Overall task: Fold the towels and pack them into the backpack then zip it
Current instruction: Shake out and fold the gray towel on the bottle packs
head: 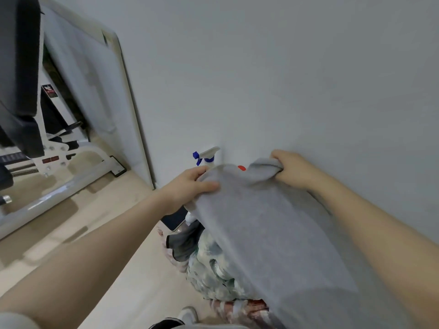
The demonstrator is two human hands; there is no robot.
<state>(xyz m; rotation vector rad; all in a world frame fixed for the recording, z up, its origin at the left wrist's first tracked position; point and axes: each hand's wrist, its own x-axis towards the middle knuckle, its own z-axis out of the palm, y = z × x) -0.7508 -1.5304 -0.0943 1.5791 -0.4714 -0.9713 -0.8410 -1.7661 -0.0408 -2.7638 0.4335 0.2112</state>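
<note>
While held up before the pale wall, soft grey terry towel (pixel 268 224) gripped at far corners by left hand (pixel 190 186) and right hand (pixel 293 168), hanging lengthwise toward the body, equally near both.

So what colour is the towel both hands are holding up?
Plain light grey, no pattern; the towel fills the head view, held by the left hand and right hand.

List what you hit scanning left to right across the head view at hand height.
Exercise machine frame → left hand gripping the towel edge → spray bottle just behind it → grey towel held up between the hands → right hand gripping the other corner → white wall.
</note>
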